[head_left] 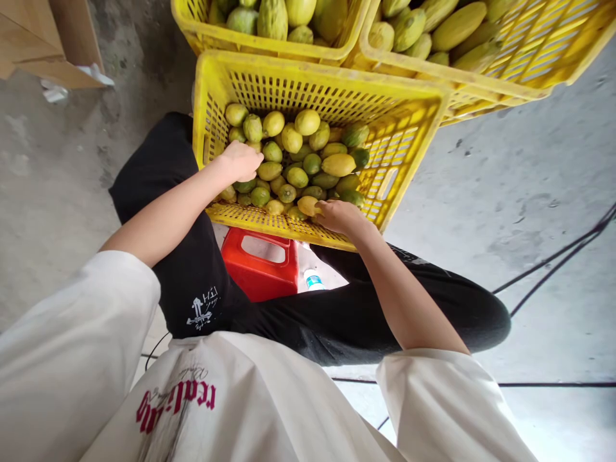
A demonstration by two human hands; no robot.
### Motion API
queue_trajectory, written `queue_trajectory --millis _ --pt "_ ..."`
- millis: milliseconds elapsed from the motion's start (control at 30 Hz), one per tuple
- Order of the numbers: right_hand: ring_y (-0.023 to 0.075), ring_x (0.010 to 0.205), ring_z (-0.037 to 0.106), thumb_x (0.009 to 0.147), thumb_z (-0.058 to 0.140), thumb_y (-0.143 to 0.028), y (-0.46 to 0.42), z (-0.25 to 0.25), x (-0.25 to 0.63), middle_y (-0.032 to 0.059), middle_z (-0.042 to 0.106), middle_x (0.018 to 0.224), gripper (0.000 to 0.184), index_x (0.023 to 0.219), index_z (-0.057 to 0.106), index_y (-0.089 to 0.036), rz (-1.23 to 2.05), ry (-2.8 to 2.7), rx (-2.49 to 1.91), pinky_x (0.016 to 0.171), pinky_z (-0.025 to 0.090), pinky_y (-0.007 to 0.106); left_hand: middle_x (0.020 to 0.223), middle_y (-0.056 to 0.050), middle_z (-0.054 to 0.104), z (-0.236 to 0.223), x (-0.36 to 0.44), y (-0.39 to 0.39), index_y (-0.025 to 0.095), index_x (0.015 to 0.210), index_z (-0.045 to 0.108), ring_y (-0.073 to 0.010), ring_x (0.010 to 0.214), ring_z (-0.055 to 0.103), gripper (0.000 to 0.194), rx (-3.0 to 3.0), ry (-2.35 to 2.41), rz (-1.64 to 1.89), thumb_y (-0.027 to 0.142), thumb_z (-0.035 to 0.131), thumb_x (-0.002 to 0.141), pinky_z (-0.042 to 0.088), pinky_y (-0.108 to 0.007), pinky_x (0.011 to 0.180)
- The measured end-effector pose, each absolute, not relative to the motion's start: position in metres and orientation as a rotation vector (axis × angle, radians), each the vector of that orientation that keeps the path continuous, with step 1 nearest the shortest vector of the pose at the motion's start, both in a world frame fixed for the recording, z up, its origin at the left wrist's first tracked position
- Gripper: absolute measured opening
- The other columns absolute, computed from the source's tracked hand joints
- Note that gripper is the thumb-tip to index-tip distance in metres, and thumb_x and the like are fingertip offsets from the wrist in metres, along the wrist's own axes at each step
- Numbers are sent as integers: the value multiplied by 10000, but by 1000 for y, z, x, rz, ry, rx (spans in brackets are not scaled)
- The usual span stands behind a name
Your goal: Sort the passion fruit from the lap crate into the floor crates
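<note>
A yellow slatted plastic crate stands in front of me, partly filled with yellow and green oval fruits that look like small papayas or melons. Over the left part of the pile is my left hand, its fingers curled down among the fruits; what lies under them is hidden. At the near edge of the pile, my right hand has its fingers closed at the right end of a yellow fruit. Both forearms reach over the crate's near rim.
Behind stand two more yellow crates, left and right, with longer yellow-green fruits. A red plastic stool and a bottle with a blue label sit between my legs. A cardboard box is at upper left; black cables cross at right.
</note>
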State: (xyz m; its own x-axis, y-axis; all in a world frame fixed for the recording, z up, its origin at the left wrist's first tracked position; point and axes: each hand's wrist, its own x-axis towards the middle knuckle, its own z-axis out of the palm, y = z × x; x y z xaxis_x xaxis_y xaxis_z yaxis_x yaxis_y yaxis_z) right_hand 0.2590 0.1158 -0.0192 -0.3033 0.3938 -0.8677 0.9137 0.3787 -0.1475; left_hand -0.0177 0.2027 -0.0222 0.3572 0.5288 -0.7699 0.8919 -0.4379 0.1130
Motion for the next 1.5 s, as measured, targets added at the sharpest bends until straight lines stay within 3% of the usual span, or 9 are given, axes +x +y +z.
queue_trajectory --millis 333,567,833,1000,1100,1200,1267,1400,1500 --pt "393 1360 749 1182 472 -281 115 -22 261 235 754 1479 471 1564 670 -91 -848 1866 1138 961 574 373 1466 -195 771 -22 -15 202 194 1623 635 -465 1431 673 620 2083 1236 -920 400 595 1040 494 -608 1208" --pt "408 1374 743 1179 459 -265 115 -20 259 264 744 1482 485 1568 658 -55 -853 1861 1115 983 586 400 1496 -244 742 -18 -10 202 115 1605 648 -460 1387 695 600 2097 1219 -982 308 520 1052 507 -583 1185" --pt "397 1343 750 1162 472 -254 115 -24 260 274 760 1449 488 1553 670 -39 -857 1883 1091 963 581 393 1404 -193 795 -22 -16 202 169 1605 653 -442 1400 687 593 2103 1218 -906 362 572 1051 498 -582 1203" --pt "370 1250 785 1116 490 -185 115 -30 263 221 815 1364 475 1499 767 -142 -846 1948 1144 883 544 361 1486 -235 750 -1 -3 201 110 1475 768 -440 1497 608 544 2198 1276 -762 191 447 1044 398 -627 1286" --pt "376 1176 792 1138 490 -267 117 -31 262 213 849 1236 432 1355 846 -152 -806 2027 1269 826 508 359 1486 -183 767 13 7 206 217 1460 802 -411 1529 582 545 2212 1336 -609 228 419 1072 356 -618 1321" --pt "370 1075 784 1155 482 -364 120 -30 259 209 856 1143 440 1284 846 -153 -760 2093 1435 753 461 344 1429 -126 808 24 12 211 286 1471 797 -398 1473 622 521 2165 1411 -503 365 439 1100 427 -595 1270" --pt "366 1011 771 1157 464 -385 122 -30 258 210 849 1086 451 1261 831 -145 -745 2112 1549 720 432 337 1395 -102 825 30 14 215 278 1409 825 -366 1387 675 533 2114 1474 -456 397 390 1126 496 -547 1201" --pt "330 868 739 1155 412 -367 123 -34 261 193 812 923 468 1113 823 -146 -737 2105 1744 689 405 332 1246 -96 871 37 13 224 181 1117 875 -260 1063 736 478 2099 1617 -289 258 403 1098 598 -458 1048" --pt "281 763 691 1122 428 -340 122 -39 265 145 750 781 436 941 785 -167 -720 2127 1890 662 386 319 1130 -31 896 42 8 235 243 876 807 -205 985 726 382 2066 1724 -102 202 478 1066 625 -415 1051"
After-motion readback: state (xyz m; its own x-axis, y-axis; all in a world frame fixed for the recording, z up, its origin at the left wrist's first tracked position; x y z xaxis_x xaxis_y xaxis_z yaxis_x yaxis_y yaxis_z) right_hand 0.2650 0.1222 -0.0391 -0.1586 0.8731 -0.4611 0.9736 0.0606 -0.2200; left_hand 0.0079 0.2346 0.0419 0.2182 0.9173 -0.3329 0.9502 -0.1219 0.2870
